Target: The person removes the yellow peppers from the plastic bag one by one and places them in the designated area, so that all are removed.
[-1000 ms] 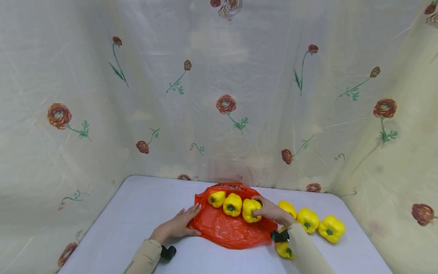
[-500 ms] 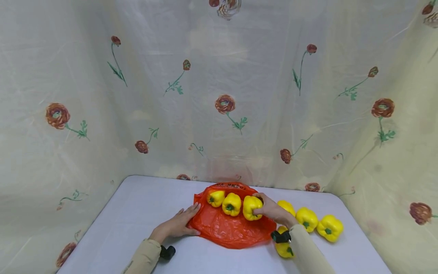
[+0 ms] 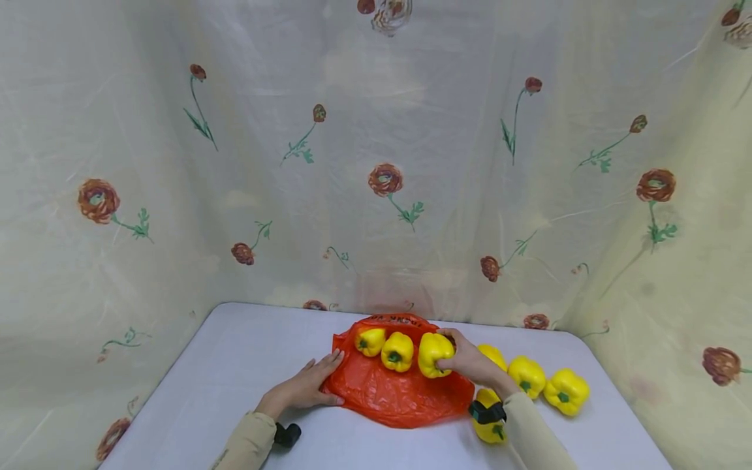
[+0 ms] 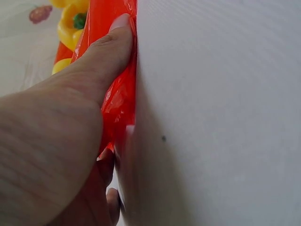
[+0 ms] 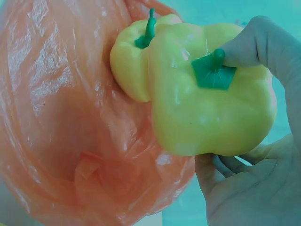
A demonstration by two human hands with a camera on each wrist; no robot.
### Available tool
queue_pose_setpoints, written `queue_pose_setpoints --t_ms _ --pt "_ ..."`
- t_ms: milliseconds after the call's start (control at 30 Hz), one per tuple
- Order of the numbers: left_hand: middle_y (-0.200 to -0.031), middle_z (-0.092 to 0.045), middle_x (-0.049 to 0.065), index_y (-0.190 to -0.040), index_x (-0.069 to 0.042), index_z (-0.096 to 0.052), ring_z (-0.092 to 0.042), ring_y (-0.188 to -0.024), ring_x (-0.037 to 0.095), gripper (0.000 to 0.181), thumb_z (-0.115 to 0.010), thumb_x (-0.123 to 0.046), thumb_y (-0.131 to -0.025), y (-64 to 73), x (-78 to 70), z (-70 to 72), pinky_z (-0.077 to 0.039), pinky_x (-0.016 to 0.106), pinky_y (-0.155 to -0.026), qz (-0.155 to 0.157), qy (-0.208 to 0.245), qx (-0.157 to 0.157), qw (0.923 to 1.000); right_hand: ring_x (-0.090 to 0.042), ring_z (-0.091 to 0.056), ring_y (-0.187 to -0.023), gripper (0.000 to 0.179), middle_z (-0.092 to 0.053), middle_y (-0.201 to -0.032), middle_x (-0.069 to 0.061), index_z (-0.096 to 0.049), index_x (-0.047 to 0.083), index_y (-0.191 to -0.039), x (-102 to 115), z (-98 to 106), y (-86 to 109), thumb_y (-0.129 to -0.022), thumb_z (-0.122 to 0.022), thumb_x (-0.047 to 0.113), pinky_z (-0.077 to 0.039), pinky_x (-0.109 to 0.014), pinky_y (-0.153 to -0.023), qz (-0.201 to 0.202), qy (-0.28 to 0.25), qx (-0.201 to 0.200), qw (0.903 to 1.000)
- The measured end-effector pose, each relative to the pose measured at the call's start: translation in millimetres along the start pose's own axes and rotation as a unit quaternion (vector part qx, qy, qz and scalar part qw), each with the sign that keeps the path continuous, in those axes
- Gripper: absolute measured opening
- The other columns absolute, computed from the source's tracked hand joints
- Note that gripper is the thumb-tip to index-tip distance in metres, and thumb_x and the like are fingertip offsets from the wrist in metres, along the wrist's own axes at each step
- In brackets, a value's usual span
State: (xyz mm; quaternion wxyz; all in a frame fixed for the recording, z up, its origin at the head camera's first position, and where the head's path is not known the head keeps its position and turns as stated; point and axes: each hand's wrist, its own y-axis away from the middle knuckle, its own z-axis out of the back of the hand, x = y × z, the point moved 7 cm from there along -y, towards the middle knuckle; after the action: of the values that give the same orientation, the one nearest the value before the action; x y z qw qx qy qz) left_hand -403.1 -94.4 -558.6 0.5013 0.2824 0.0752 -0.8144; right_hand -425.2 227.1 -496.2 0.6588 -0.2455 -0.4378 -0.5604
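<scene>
My right hand (image 3: pixel 470 361) grips a yellow bell pepper (image 3: pixel 435 356) above the right part of a red plastic bag (image 3: pixel 393 398). In the right wrist view the thumb lies by the green stem of this bell pepper (image 5: pixel 211 113), and the other fingers are under its far side. Two more yellow peppers lie side by side on the bag, one at the left (image 3: pixel 370 341) and one in the middle (image 3: pixel 397 352). My left hand (image 3: pixel 305 385) rests with spread fingers on the bag's left edge; its thumb (image 4: pixel 110 44) presses the red plastic in the left wrist view.
To the right of the bag, yellow peppers stand in a slanting row, including a middle one (image 3: pixel 527 376) and an outer one (image 3: pixel 566 391). Another yellow pepper (image 3: pixel 489 431) sits below my right wrist, partly hidden. A flowered curtain (image 3: pixel 388 248) encloses the white table (image 3: pixel 252 339).
My right hand has shifted slightly right and away with the bell pepper, widening the gap to the middle pepper. The left hand has stayed on the bag's edge.
</scene>
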Motion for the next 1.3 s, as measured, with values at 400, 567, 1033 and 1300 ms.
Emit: queue_pose_setpoints --t_ms 400,567,1033,1300 --pt "-0.163 -0.017 0.007 -0.156 -0.018 -0.017 -0.017 -0.149 0.029 0.098 -0.066 -0.058 -0.081 -1.0 -0.1 -2.9 -0.009 0.055 -0.121 -0.001 0.001 0.002 1.0000 -0.026 -0.048 -0.113 0.088 -0.043 -0.137 -0.010 -0.030 0.013 -0.143 10.5 12.5 30.3 -0.071 -0.080 0.019 -0.047 -0.046 -0.098 0.024 0.034 -0.030 0.9987" --pt "-0.163 -0.017 0.007 -0.156 -0.017 -0.017 -0.017 -0.149 0.029 0.098 -0.066 -0.058 -0.081 -1.2 1.5 -2.6 -0.009 0.055 -0.121 0.000 0.000 0.001 1.0000 -0.027 -0.048 -0.112 0.089 -0.043 -0.138 -0.012 -0.028 0.012 -0.144 12.6 22.4 45.2 -0.071 -0.079 0.018 -0.048 -0.046 -0.097 0.029 0.040 -0.039 0.9980" --pt "-0.163 -0.017 0.007 -0.155 -0.017 -0.018 -0.016 -0.149 0.029 0.098 -0.066 -0.059 -0.081 -1.1 2.1 -1.8 -0.009 0.055 -0.121 -0.002 -0.001 -0.004 1.0000 -0.029 -0.047 -0.114 0.087 -0.039 -0.142 -0.017 -0.023 0.008 -0.146 -4.3 48.8 78.2 -0.078 -0.076 0.019 -0.046 -0.049 -0.100 0.017 0.046 -0.045 0.9978" --pt "-0.162 -0.017 0.008 -0.155 -0.017 -0.019 -0.017 -0.149 0.030 0.097 -0.067 -0.058 -0.081 -0.4 -0.8 -0.5 -0.009 0.055 -0.121 -0.002 -0.003 -0.003 1.0000 -0.031 -0.046 -0.116 0.087 -0.034 -0.144 -0.021 -0.020 0.005 -0.147 -16.8 63.5 95.8 -0.080 -0.073 0.018 -0.047 -0.045 -0.097 0.014 0.047 -0.048 0.9976"
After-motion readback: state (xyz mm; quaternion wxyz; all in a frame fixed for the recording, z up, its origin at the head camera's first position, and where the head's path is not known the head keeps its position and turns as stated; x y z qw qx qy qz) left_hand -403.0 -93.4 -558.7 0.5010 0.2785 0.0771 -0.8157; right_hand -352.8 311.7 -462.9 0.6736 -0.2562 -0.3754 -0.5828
